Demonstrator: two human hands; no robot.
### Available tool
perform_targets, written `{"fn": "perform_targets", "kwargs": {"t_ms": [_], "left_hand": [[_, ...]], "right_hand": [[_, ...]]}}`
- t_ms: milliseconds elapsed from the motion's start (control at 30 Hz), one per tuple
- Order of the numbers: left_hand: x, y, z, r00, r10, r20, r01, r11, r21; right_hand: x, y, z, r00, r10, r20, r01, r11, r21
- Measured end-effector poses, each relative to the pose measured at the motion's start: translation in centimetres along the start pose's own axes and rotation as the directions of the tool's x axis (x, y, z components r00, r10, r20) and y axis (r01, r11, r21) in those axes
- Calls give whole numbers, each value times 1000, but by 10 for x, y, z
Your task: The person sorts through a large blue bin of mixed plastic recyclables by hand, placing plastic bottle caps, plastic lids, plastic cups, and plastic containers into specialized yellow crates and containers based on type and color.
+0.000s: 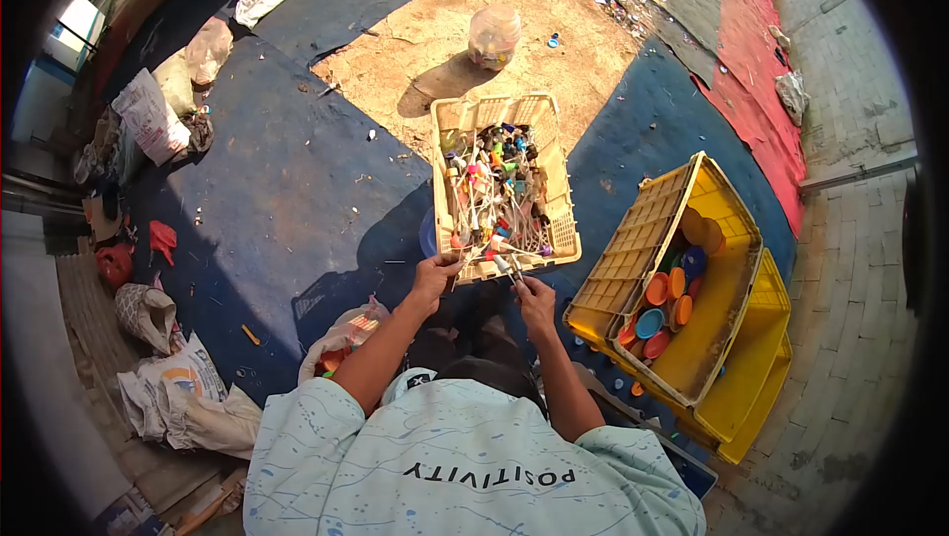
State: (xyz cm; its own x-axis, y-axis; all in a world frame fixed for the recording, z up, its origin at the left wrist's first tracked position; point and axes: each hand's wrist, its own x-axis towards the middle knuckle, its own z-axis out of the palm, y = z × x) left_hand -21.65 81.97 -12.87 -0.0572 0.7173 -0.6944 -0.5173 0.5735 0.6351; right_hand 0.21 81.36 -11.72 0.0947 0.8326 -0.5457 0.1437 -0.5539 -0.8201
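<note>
In front of me a cream plastic crate (569,202) holds many bottle pump tops (499,185) with thin clear tubes and coloured heads. My left hand (435,277) is closed at the crate's near left corner, pinching what looks like a pump top with a pale tube. At the near right corner my right hand (536,303) is closed around a slim, dark and pale thing (514,272). Its kind is too small to tell. The tips of what both hands hold come close together over the crate's near rim.
At my right, a tilted yellow crate (714,353) holds coloured round lids (649,323); another yellow crate (756,378) lies beneath. A clear tub (494,37) stands beyond the cream crate. Sacks (153,116) line the left side. An open bag (341,338) sits by my left arm.
</note>
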Motion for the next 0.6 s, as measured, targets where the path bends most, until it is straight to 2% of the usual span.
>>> {"fn": "perform_targets", "kwargs": {"t_ms": [133,233,267,300,367,400,500,600], "left_hand": [[13,-9,6,996,-72,-46,72,997,-3],[18,-4,21,994,-73,-79,72,997,-17],[22,-2,26,992,-67,-107,67,998,-9],[27,-4,27,989,-61,-137,62,998,-1],[38,-6,25,976,28,-218,19,977,212],[43,-9,22,965,80,-248,4,948,319],[46,-15,20,926,147,-347,-54,963,264],[25,-8,14,979,16,-204,31,975,222]], "right_hand": [[36,-5,2,997,29,73,-14,980,-201],[62,-16,0,981,-64,181,101,974,-203],[69,-20,-1,967,-147,209,194,955,-223],[79,-22,-3,967,-117,228,198,907,-371],[92,-24,-5,965,-50,256,206,747,-632],[95,-26,-7,976,23,217,149,655,-740],[99,-21,-20,966,-20,258,226,549,-805],[90,-14,-35,962,-2,272,211,638,-741]]}}
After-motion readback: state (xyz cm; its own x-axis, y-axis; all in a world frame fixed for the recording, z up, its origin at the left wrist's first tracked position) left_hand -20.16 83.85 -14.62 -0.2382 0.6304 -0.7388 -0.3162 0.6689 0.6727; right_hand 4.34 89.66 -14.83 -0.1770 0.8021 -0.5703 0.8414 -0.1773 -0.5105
